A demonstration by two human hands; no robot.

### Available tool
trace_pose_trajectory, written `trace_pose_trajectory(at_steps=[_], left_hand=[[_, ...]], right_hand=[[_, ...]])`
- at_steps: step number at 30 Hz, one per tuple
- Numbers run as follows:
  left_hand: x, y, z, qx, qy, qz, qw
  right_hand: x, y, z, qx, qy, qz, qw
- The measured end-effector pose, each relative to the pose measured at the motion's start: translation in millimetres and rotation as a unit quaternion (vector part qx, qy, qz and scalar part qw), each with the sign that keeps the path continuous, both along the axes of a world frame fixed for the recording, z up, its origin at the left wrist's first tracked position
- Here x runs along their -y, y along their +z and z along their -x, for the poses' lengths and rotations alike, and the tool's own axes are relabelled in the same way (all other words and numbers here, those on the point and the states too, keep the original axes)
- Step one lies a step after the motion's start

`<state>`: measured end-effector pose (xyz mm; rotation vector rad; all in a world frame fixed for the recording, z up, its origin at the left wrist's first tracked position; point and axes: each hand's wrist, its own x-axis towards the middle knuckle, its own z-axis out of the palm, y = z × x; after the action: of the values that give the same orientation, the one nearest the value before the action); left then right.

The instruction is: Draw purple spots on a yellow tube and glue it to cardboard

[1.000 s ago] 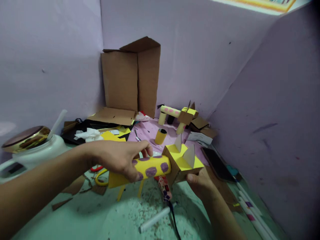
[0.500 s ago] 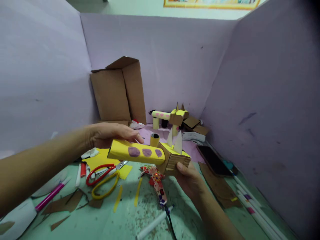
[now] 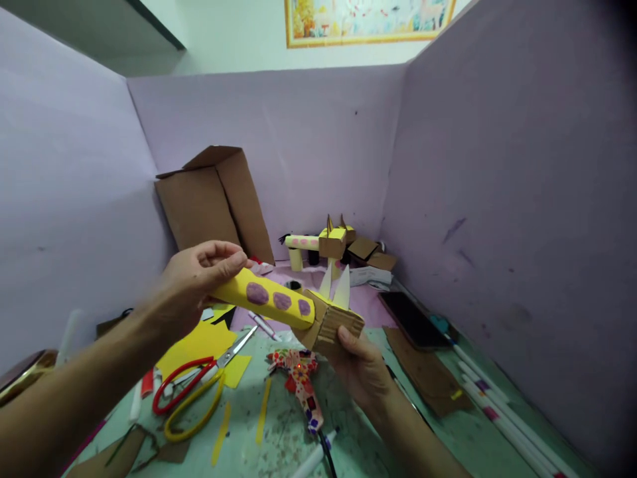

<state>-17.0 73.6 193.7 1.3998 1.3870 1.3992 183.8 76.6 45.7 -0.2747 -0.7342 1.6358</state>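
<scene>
A cardboard toy giraffe (image 3: 283, 302) is in front of me, a yellow tube body with purple spots joined to a brown cardboard box head. Two pale pointed pieces (image 3: 341, 287) stand up from the head. My right hand (image 3: 361, 368) grips the box head, thumb on its corrugated side. At the tube's left end is my left hand (image 3: 202, 282), thumb and fingers pinched together just above the tube; what they hold, if anything, is hidden. Below the toy lies a flower-patterned glue gun (image 3: 301, 385) with a small red light.
Red-and-yellow-handled scissors (image 3: 199, 392) lie on yellow paper (image 3: 192, 348) at left. Behind stand a similar finished-looking toy (image 3: 332, 244) and a folded cardboard box (image 3: 199, 209). A phone (image 3: 413, 318), a cardboard strip (image 3: 428, 372) and white markers (image 3: 502, 411) line the right. Lilac panels (image 3: 279, 146) enclose the table.
My left hand has gone from stretched fingers behind the tube to a pinch at its left end. The toy has tilted, its left end higher. The camera view has shifted.
</scene>
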Motion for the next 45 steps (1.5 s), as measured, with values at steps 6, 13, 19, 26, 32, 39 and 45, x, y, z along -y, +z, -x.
trace_pose_trajectory(at_steps=[6, 13, 19, 26, 32, 39, 45], left_hand=[[17.7, -15.6, -29.5, 0.126, 0.056, -0.141, 0.980], [16.9, -39.0, -29.8, 0.068, 0.017, -0.253, 0.965], [7.8, -51.9, -39.0, 0.261, 0.000, -0.358, 0.897], [5.7, -61.1, -46.8, 0.330, -0.032, -0.323, 0.886], [9.0, -61.6, -54.0, 0.285, -0.014, -0.315, 0.905], [16.3, -54.9, -57.5, 0.254, 0.009, -0.265, 0.930], [21.1, -55.6, -55.9, 0.286, 0.009, -0.270, 0.919]], right_hand=[[1.2, -8.8, 5.0, -0.018, -0.028, 0.046, 0.998], [-1.0, -12.5, 3.7, 0.000, -0.036, 0.019, 0.999], [9.1, -5.9, 9.0, 0.007, 0.001, -0.002, 1.000], [15.7, -4.8, 16.2, -0.018, 0.008, 0.030, 0.999], [22.0, -15.0, 21.3, 0.000, 0.068, 0.065, 0.996], [27.7, -21.9, 26.9, -0.026, 0.114, 0.060, 0.991], [30.9, -18.9, 28.7, -0.032, 0.102, 0.005, 0.994]])
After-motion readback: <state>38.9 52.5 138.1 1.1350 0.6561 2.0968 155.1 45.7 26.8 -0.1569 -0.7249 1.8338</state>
